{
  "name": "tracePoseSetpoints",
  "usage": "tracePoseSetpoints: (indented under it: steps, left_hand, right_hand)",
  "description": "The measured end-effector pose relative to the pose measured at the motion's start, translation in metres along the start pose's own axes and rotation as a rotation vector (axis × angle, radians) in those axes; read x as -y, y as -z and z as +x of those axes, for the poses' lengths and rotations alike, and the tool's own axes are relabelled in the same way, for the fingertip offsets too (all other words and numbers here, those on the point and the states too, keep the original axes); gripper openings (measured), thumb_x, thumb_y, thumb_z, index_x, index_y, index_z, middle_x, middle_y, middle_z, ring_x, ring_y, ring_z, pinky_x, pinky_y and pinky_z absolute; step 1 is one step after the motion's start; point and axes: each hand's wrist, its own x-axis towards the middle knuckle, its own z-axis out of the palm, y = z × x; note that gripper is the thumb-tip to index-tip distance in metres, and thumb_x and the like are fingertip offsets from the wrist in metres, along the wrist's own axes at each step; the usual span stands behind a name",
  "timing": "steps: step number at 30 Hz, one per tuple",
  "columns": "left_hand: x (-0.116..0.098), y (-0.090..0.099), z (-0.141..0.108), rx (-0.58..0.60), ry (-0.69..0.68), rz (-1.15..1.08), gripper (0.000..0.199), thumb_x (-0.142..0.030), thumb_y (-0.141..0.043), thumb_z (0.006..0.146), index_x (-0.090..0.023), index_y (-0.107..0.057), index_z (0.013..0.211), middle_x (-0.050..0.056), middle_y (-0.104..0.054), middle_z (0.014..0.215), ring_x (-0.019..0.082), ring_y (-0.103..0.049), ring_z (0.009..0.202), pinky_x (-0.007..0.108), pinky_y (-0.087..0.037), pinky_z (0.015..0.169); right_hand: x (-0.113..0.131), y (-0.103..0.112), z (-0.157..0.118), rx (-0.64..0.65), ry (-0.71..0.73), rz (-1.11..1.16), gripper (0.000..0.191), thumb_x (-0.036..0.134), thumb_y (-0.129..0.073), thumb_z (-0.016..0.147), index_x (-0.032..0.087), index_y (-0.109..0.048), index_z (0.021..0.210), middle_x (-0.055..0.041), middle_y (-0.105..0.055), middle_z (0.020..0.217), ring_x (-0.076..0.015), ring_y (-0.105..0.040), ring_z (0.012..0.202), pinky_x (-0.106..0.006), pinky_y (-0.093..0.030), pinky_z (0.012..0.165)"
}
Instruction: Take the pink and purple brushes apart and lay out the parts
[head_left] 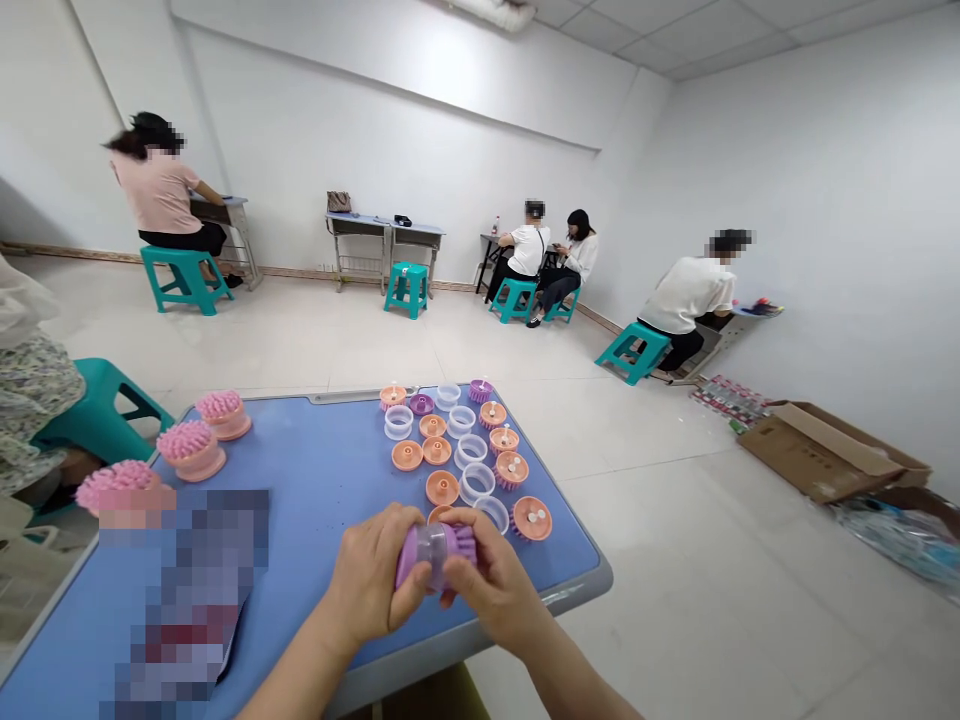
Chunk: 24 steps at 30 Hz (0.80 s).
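Above the near part of the blue table [300, 450], both hands grip one purple scrub brush [430, 545] with a clear middle ring, lying sideways. My left hand [367, 570] is closed around its smooth purple end. Fingers of my right hand [499, 580] wrap the end with purple bristles. Just beyond are clear plastic rings [478, 482], orange round caps [442, 487] and a purple cap [421, 404]. Along the right edge, orange discs [532, 518] with white pieces on top rest on bristles. Part of one orange cap is hidden behind my hands.
Pink-bristled brushes [191, 450] stand along the table's left edge, near a blurred dark flat item [199, 590]. A cardboard box [825, 450] and plastic bags [900, 540] lie on the floor at right. Several people sit on green stools [634, 350] around the room.
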Motion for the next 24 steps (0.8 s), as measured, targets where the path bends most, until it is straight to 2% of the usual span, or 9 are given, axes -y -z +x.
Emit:
tracePoseSetpoints:
  steps: [4, 6, 8, 10, 14, 16, 19, 21, 24]
  left_hand:
    - [-0.003, 0.003, 0.004, 0.164, 0.256, -0.161, 0.029, -0.037, -0.023, 0.087, -0.021, -0.048, 0.084, -0.002, -0.055, 0.058, 0.012, -0.048, 0.044, 0.024, -0.038, 0.047]
    - [-0.004, 0.005, 0.006, 0.206, 0.340, -0.209, 0.032, -0.039, -0.022, 0.087, -0.021, -0.048, 0.082, -0.003, -0.052, 0.055, 0.012, -0.047, 0.045, 0.024, -0.037, 0.048]
    - [-0.004, 0.006, 0.007, 0.193, 0.365, -0.230, 0.032, -0.040, -0.023, 0.087, -0.021, -0.048, 0.083, -0.004, -0.051, 0.056, 0.012, -0.047, 0.045, 0.024, -0.037, 0.048]
    - [-0.003, 0.006, 0.007, 0.170, 0.328, -0.225, 0.030, -0.041, -0.026, 0.086, -0.021, -0.048, 0.084, -0.003, -0.053, 0.058, 0.012, -0.048, 0.046, 0.024, -0.038, 0.049]
    - [0.000, 0.005, 0.005, 0.143, 0.184, -0.184, 0.026, -0.041, -0.035, 0.082, -0.020, -0.051, 0.083, 0.000, -0.058, 0.065, 0.013, -0.052, 0.052, 0.024, -0.041, 0.053]
    - [0.000, 0.004, 0.006, 0.143, 0.177, -0.157, 0.025, -0.041, -0.037, 0.080, -0.021, -0.052, 0.083, 0.000, -0.058, 0.064, 0.013, -0.052, 0.051, 0.024, -0.041, 0.053]
    - [0.000, 0.005, 0.008, 0.170, 0.206, -0.139, 0.023, -0.039, -0.037, 0.080, -0.021, -0.052, 0.080, -0.001, -0.058, 0.061, 0.013, -0.051, 0.049, 0.024, -0.040, 0.051]
    - [-0.001, 0.007, 0.009, 0.159, 0.193, -0.142, 0.022, -0.037, -0.037, 0.079, -0.021, -0.052, 0.081, -0.001, -0.059, 0.061, 0.013, -0.051, 0.048, 0.023, -0.040, 0.050]
    - [0.000, 0.008, 0.009, 0.117, 0.128, -0.145, 0.021, -0.036, -0.040, 0.078, -0.020, -0.052, 0.082, 0.000, -0.061, 0.064, 0.013, -0.052, 0.049, 0.023, -0.041, 0.051]
  right_hand:
    - [0.000, 0.000, -0.010, -0.080, 0.344, -0.436, 0.032, 0.021, -0.059, 0.078, 0.025, -0.045, 0.107, -0.0081, -0.050, 0.120, -0.0201, -0.050, 0.111, -0.035, -0.045, 0.090]
    - [0.003, 0.002, -0.014, -0.071, 0.391, -0.557, 0.040, 0.021, -0.061, 0.077, 0.028, -0.044, 0.113, -0.0084, -0.045, 0.127, -0.0218, -0.044, 0.119, -0.039, -0.040, 0.095]
    - [0.007, 0.006, -0.015, -0.048, 0.304, -0.556, 0.060, 0.032, -0.067, 0.073, 0.028, -0.038, 0.124, -0.0100, -0.040, 0.131, -0.0250, -0.040, 0.122, -0.040, -0.041, 0.095]
    - [0.013, 0.010, -0.014, -0.007, 0.167, -0.471, 0.072, 0.043, -0.066, 0.071, 0.026, -0.030, 0.132, -0.0109, -0.043, 0.129, -0.0248, -0.047, 0.114, -0.037, -0.045, 0.090]
    - [0.016, 0.010, -0.010, 0.056, 0.083, -0.415, 0.037, 0.037, -0.046, 0.087, 0.024, -0.043, 0.122, -0.0048, -0.058, 0.103, -0.0158, -0.057, 0.087, -0.029, -0.049, 0.076]
    - [0.015, 0.008, -0.010, 0.015, 0.125, -0.472, 0.034, 0.031, -0.054, 0.082, 0.024, -0.047, 0.115, -0.0044, -0.056, 0.104, -0.0164, -0.055, 0.092, -0.030, -0.047, 0.081]
    - [0.014, 0.007, -0.012, -0.035, 0.151, -0.562, 0.059, 0.026, -0.069, 0.068, 0.024, -0.042, 0.121, -0.0074, -0.047, 0.118, -0.0203, -0.046, 0.110, -0.036, -0.041, 0.093]
    - [0.015, 0.007, -0.013, -0.003, 0.119, -0.589, 0.072, 0.031, -0.071, 0.068, 0.023, -0.034, 0.129, -0.0094, -0.043, 0.125, -0.0226, -0.042, 0.116, -0.038, -0.038, 0.096]
    - [0.017, 0.008, -0.013, 0.073, 0.104, -0.583, 0.060, 0.037, -0.059, 0.079, 0.022, -0.033, 0.131, -0.0092, -0.049, 0.121, -0.0212, -0.047, 0.111, -0.038, -0.041, 0.093]
